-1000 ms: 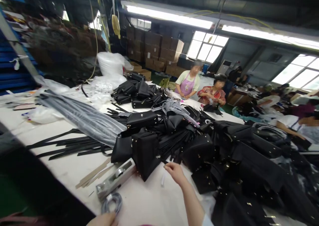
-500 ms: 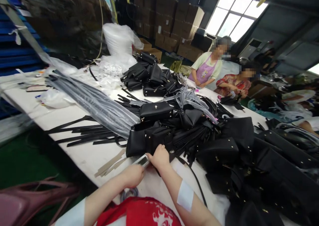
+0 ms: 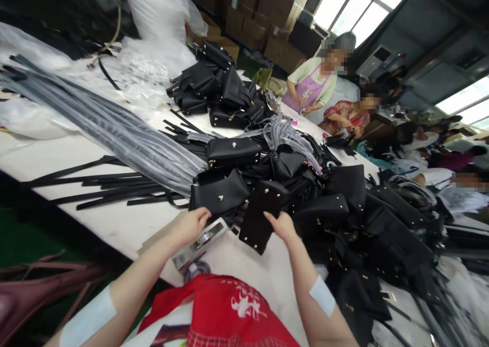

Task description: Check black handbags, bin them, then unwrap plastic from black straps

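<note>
Fingers point(image 3: 272, 217) of the right hand point(image 3: 283, 225) pinch the lower edge of a black bag point(image 3: 260, 217), thumb against them, so the hand is closed on it. The bag stands tilted, one corner down near the table, in front of the heap. The left hand point(image 3: 190, 225) is loosely open, its fingertips point(image 3: 202, 214) touching the bottom edge of a black pouch point(image 3: 218, 194) and gripping nothing.

The white table point(image 3: 114, 224) runs from the near edge to the far end. A heap point(image 3: 362, 219) of black bags covers its right half and reaches up to both the bag and the pouch. A grey bundle point(image 3: 114, 133) of long strips lies slantwise on the left, its end beside the pouch. Black straps point(image 3: 95, 189) lie flat beside it. A smaller pile point(image 3: 217, 87) of bags sits farther off, and two people point(image 3: 311, 84) work beyond it. A red cloth point(image 3: 233, 306) shows at the near edge between the forearms. A metal tool point(image 3: 200, 241) lies on the table just under the left hand.
</note>
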### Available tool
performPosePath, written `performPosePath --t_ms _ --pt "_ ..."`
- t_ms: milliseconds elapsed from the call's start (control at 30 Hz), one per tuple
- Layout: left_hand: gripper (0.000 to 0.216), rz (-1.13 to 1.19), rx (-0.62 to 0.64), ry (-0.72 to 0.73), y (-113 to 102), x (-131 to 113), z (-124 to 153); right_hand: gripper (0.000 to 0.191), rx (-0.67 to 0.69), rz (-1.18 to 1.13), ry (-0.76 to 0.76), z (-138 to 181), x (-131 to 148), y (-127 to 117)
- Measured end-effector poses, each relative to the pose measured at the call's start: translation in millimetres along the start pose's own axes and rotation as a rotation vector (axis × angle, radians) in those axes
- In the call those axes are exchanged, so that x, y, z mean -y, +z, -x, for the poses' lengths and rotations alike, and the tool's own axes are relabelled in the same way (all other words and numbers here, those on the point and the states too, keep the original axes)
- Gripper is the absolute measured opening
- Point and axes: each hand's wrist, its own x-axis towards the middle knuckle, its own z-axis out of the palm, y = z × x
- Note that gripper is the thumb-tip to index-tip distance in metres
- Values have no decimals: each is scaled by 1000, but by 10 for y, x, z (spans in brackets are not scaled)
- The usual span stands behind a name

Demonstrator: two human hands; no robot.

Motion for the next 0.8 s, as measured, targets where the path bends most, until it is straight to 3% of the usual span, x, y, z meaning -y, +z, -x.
performPosePath --t_ms 67,133,267,433,633,733,800 --pt "36 18 -34 -45 -138 128 -21 50 -12 -101 65 182 -236 -389" --pt "44 56 -21 -80 -204 214 -9 53 17 -361 179 393 -458 -769" --pt "49 122 123 -75 -95 219 131 48 22 -527 247 843 -760 -1236" --pt "40 43 282 -49 189 156 317 38 161 -555 313 1360 -850 -1102" --pt "24 -277 582 -165 595 274 553 39 174 -786 368 1716 -832 -793" --pt "39 -381 669 -215 849 375 685 40 154 -801 381 1822 -825 -822" --pt "55 -415 684 -221 994 450 719 40 57 -779 364 1940 -879 -937"
